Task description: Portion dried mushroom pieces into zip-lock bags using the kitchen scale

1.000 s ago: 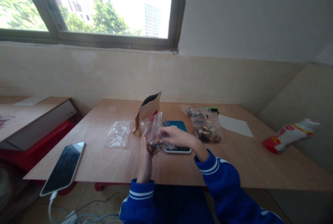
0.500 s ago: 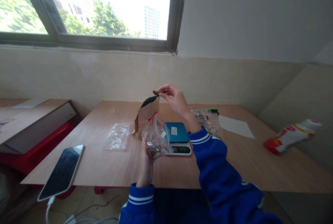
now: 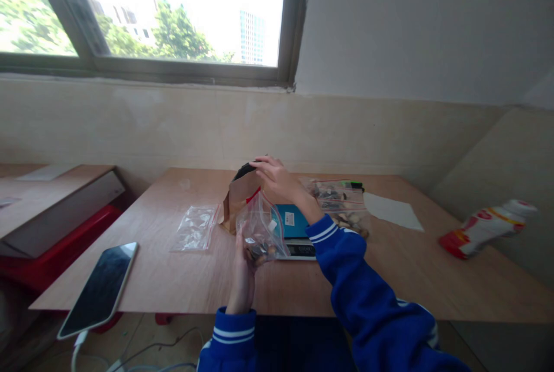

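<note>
In the head view my left hand is closed around a clear zip bag with small dark and brown pieces in its bottom. Right behind it, a brown paper bag stands with its dark mouth open at the top. My right hand is over that mouth, fingers stretched out and slightly apart at its rim; no piece shows in them, and the thumb is hidden. Partly covered by the zip bag and my right arm, a digital scale with a blue top lies on the table.
A flat clear zip bag lies left on the table. Filled clear bags and a white paper lie to the right. A phone on a cable overhangs the front left edge. A red-and-white bottle is far right.
My right hand has moved slightly left and down to the paper bag's mouth, and its fingers have straightened. The small dark piece it pinched no longer shows. My left hand stays with the zip bag.
</note>
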A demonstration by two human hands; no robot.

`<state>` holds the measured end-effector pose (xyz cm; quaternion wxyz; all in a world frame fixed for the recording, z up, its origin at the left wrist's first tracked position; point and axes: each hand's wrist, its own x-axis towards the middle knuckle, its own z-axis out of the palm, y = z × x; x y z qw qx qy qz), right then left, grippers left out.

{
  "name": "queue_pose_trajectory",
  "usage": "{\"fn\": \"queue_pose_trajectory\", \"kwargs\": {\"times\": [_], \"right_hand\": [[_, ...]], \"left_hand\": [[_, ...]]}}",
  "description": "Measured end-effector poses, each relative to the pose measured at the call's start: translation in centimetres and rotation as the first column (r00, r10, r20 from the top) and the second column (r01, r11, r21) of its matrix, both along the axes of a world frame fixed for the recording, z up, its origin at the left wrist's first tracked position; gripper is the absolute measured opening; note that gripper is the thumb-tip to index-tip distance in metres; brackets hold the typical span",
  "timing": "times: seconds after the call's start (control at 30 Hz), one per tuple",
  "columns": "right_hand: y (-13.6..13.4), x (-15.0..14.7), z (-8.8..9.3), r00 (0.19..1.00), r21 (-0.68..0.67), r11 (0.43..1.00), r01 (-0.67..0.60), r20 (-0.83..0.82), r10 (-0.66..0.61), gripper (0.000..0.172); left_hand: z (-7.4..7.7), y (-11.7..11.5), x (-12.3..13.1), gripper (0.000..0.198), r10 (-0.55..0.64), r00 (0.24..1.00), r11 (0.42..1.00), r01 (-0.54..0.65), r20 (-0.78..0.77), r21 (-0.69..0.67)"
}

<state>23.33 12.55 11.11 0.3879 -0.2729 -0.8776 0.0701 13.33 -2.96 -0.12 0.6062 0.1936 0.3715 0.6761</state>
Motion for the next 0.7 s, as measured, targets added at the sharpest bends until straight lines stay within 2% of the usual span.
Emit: {"fn": "queue_pose_trajectory", "kwargs": {"times": [0.07,0.13,0.17,0.23,0.3,0.4,0.47,0.57,0.7], "right_hand": [[-0.3,0.4,-0.2,0.993,-0.049,0.998,0.024,-0.112,-0.029,0.029],[-0.6,1.0,-1.2,0.976,-0.137,0.988,0.069,-0.194,-0.095,0.029],[-0.7,1.4,-2.0,0.976,-0.189,0.977,0.099,-0.172,-0.132,0.029],[-1.2,2.0,-4.0,0.988,-0.280,0.949,0.147,-0.003,-0.155,0.028],[-2.1,2.3,-6.3,0.976,-0.335,0.929,0.155,0.198,-0.092,0.022],[-4.3,2.2,-9.0,0.944,-0.382,0.918,0.104,0.328,0.029,0.009],[-5.9,2.0,-10.2,0.915,-0.383,0.918,0.107,0.400,0.060,0.019],[-7.7,1.6,-11.0,0.854,-0.349,0.926,0.143,0.517,0.063,0.026],[-8.3,1.6,-11.1,0.823,-0.354,0.927,0.123,0.559,0.104,0.018]], "left_hand": [[0.0,0.1,-0.1,0.059,0.072,0.997,0.997,-0.071,0.031,-0.016],[0.0,0.1,-0.5,0.053,0.183,0.981,0.983,-0.181,0.070,-0.023],[0.1,0.0,-0.7,0.050,0.241,0.967,0.971,-0.240,0.085,-0.021],[0.3,0.0,-1.4,0.045,0.337,0.936,0.941,-0.338,0.101,-0.009],[0.5,-0.1,-2.0,0.041,0.389,0.915,0.920,-0.391,0.111,-0.001],[0.8,-0.2,-2.4,0.037,0.413,0.904,0.909,-0.416,0.110,0.007],[0.8,-0.1,-2.3,0.036,0.415,0.904,0.908,-0.419,0.102,0.018],[0.6,0.0,-1.9,0.036,0.395,0.914,0.916,-0.400,0.095,0.032],[0.2,0.0,-1.6,0.038,0.368,0.925,0.928,-0.372,0.098,0.023]]}}
